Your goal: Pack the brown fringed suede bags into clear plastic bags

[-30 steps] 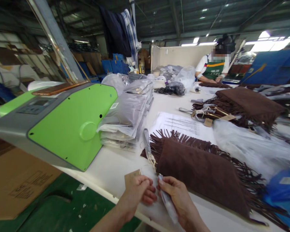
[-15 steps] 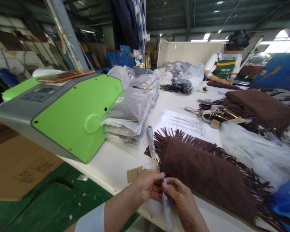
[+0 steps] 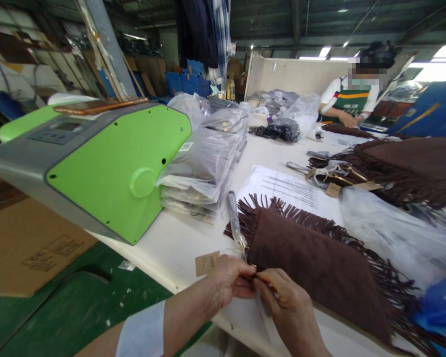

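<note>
A dark brown fringed bag (image 3: 315, 263) lies on the white table. At its near left corner, my left hand (image 3: 232, 280) pinches a small piece by the bag's edge, too small to name. Close against it, my right hand (image 3: 284, 297) has thumb and forefinger pressed together at the same spot; what they grip is hidden. A strap wrapped in clear plastic (image 3: 235, 218) stretches from the corner up along the fringe, with a gold clasp at its lower end. Beside my left hand lies a tan paper tag (image 3: 207, 263) on a string.
A green and grey machine (image 3: 122, 173) stands at the left, beside stacked plastic-wrapped packages (image 3: 204, 163). A printed sheet (image 3: 282, 186) lies behind the bag. Clear plastic (image 3: 394, 228) and more brown fringed bags (image 3: 423, 158) are at the right. A person (image 3: 351, 101) stands across the table.
My right hand has moved slightly up and closer to my left fingertips. The plastic-covered strip that hung from its fingers no longer shows clearly. The camera view has shifted slightly.
</note>
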The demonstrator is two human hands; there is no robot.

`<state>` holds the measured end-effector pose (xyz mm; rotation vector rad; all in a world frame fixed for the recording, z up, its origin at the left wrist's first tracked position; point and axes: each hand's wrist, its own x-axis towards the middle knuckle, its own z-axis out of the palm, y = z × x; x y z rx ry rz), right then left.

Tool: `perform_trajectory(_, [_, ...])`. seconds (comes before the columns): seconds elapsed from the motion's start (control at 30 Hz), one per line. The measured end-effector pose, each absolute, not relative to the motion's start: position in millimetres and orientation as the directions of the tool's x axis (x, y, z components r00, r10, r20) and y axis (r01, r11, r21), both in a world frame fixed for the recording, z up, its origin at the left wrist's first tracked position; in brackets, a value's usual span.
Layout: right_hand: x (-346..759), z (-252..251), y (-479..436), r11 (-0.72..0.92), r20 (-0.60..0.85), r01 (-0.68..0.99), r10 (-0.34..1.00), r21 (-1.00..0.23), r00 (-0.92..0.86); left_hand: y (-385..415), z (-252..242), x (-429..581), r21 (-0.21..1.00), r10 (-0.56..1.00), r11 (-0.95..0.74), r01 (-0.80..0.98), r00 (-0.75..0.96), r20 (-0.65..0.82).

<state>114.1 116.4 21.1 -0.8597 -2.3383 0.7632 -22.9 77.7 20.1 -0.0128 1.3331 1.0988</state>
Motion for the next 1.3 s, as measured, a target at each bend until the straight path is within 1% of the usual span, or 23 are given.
perform_trajectory(0.13, [111,26,131,0.668,0.246,0.315,0.605,-0.674,-0.757,79,23,-24,0.566,0.607,0.537,-0.625,-0.179,-0.774])
perform_trajectory(0.2, [109,23,135,0.714,0.256,0.315,0.568,-0.625,-0.782,79,25,-25,0.567,0.605,0.542,-0.620,-0.180,-0.775])
perform_trajectory(0.37, [107,13,136,0.857,0.340,0.277,0.441,-0.435,-0.831,81,26,-24,0.569,0.601,0.557,-0.605,-0.179,-0.779])
perform_trajectory(0.47, [104,11,135,0.890,0.387,0.244,0.396,-0.384,-0.833,81,25,-24,0.565,0.608,0.560,-0.606,-0.163,-0.777])
perform_trajectory(0.57, [100,11,135,0.906,0.448,0.234,0.383,-0.354,-0.808,82,24,-26,0.553,0.612,0.568,-0.610,-0.135,-0.779])
perform_trajectory(0.67, [97,9,134,0.898,0.489,0.259,0.415,-0.356,-0.767,83,23,-28,0.544,0.620,0.570,-0.616,-0.112,-0.777])
perform_trajectory(0.73, [97,8,132,0.857,0.476,0.309,0.492,-0.412,-0.729,82,23,-28,0.543,0.628,0.565,-0.622,-0.103,-0.772])
perform_trajectory(0.83, [98,6,129,0.746,0.384,0.394,0.632,-0.536,-0.673,80,23,-26,0.561,0.648,0.536,-0.631,-0.119,-0.752])
perform_trajectory(0.9, [98,6,128,0.686,0.319,0.435,0.686,-0.583,-0.654,78,22,-24,0.582,0.664,0.510,-0.634,-0.141,-0.735])
perform_trajectory(1.03, [98,5,128,0.623,0.253,0.460,0.728,-0.632,-0.637,77,20,-21,0.613,0.684,0.477,-0.630,-0.173,-0.709])
perform_trajectory(1.3, [94,-2,127,0.573,0.224,0.487,0.768,-0.659,-0.600,69,27,-25,0.658,0.748,0.465,-0.592,-0.136,-0.650])
